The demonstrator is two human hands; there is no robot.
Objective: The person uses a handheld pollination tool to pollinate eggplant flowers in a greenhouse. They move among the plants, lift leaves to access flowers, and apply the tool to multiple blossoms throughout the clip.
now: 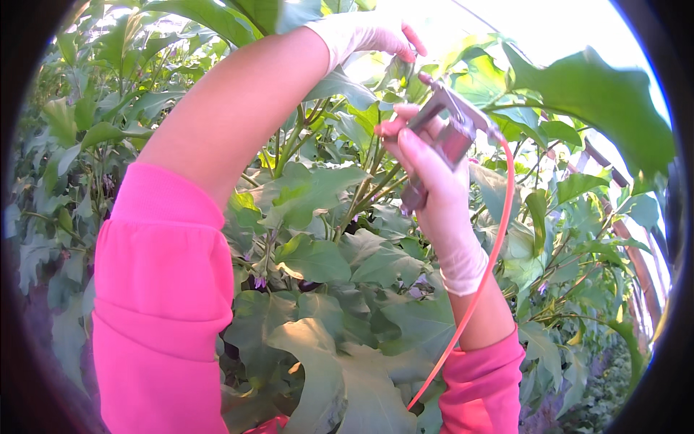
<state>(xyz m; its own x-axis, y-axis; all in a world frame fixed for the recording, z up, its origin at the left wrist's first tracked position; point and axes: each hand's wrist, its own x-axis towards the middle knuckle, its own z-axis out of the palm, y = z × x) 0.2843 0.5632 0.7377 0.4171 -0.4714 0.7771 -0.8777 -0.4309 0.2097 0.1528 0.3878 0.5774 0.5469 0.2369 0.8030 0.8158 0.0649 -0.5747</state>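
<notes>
My left hand (374,39), in a thin white glove, reaches over the top of an eggplant plant (293,135). Its fingertips are at a small young shoot (400,70) and appear to pinch it; glare blurs the contact. Lower and to the right, my right hand (434,163), also gloved, grips a hand-held tool (455,133) with a dark metal frame and a handle in the palm. From the tool's far end an orange-red hose or cord (501,233) curves down past my right wrist. The tool's head points up, close below the left fingertips.
Broad eggplant leaves (314,260) fill the space before me, with a purple flower (260,282) among them. One large leaf (591,103) hangs over the right side. More plants (81,135) stand at the left. Bright light comes from the top right.
</notes>
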